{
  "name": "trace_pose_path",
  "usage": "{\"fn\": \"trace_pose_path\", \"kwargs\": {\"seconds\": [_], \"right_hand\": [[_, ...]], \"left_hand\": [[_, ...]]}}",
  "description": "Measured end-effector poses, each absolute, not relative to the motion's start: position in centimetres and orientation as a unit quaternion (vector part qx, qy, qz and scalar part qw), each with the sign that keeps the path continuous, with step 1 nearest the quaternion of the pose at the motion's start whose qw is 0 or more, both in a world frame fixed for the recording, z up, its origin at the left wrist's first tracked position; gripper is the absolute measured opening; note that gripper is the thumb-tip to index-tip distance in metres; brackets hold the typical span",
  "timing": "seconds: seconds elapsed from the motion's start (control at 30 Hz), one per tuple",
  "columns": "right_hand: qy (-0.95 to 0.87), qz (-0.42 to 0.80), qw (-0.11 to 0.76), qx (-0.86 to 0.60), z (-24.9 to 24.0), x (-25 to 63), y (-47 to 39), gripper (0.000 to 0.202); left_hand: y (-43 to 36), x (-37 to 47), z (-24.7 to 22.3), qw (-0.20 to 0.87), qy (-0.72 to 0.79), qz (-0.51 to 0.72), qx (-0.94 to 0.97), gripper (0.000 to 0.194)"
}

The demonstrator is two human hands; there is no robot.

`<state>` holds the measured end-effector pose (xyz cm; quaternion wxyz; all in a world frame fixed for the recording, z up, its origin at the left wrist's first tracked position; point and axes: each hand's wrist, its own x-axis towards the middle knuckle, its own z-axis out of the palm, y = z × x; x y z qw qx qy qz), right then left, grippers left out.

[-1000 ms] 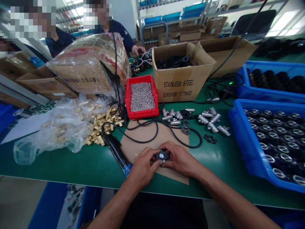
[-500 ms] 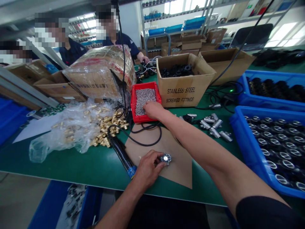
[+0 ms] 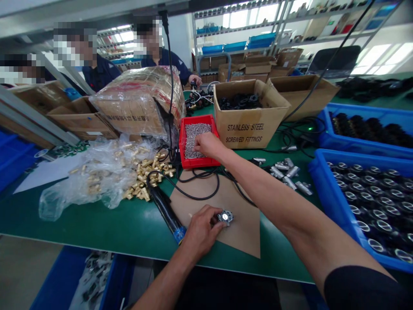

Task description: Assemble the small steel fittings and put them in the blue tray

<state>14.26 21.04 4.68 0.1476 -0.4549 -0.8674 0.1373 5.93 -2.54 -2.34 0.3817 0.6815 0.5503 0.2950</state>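
Between the thumb and fingers of my left hand is a small round metal part with a bright centre, held over a brown cardboard sheet. My right hand reaches into a red bin filled with small silvery screws. Its fingers are bent down at the screws, and the fingertips are too small to show what they pinch. A black electric screwdriver with blue tape at its end lies left of my left hand, its cable curling over the cardboard.
Brass fittings and a clear plastic bag lie at the left. Behind the bin stands a carton of black parts. Silver cylinders and blue trays are at the right. Co-workers sit across the table.
My right hand has lifted slightly and its fingers have drawn together a little, still over the screws. My left hand keeps its hold on the metal part; the view has shifted slightly.
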Motion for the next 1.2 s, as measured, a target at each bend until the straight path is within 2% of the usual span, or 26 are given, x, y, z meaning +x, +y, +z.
{"fn": "trace_pose_path", "kwargs": {"seconds": [0.07,0.2,0.33,0.57,0.77,0.87,1.0,1.2], "right_hand": [[-0.862,0.187,0.164,-0.442,4.5,15.2,19.6,0.021],[-0.786,0.404,0.220,-0.414,3.7,18.7,14.8,0.014],[-0.720,0.515,0.215,-0.413,2.1,22.6,9.5,0.014],[-0.764,0.489,0.203,-0.370,-0.7,26.1,4.5,0.011],[-0.739,0.540,0.196,-0.351,-1.6,26.2,3.7,0.013],[-0.676,0.597,0.188,-0.389,-2.1,25.7,3.5,0.015],[-0.545,0.700,0.185,-0.423,-2.7,25.3,3.1,0.028],[-0.486,0.728,0.192,-0.443,-2.8,24.8,2.7,0.031]], "left_hand": [[-2.6,5.9,-2.4,0.380,0.552,0.294,0.682,0.024],[-2.5,5.8,-2.6,0.373,0.555,0.292,0.683,0.025],[-2.5,5.8,-2.9,0.371,0.556,0.292,0.684,0.025],[-2.6,5.8,-2.9,0.372,0.561,0.285,0.682,0.021],[-2.6,5.9,-3.0,0.373,0.563,0.283,0.681,0.023],[-2.6,5.9,-3.1,0.371,0.561,0.286,0.683,0.022],[-2.6,5.8,-3.1,0.371,0.557,0.285,0.686,0.022],[-2.5,5.7,-2.9,0.375,0.555,0.279,0.688,0.021]]}}
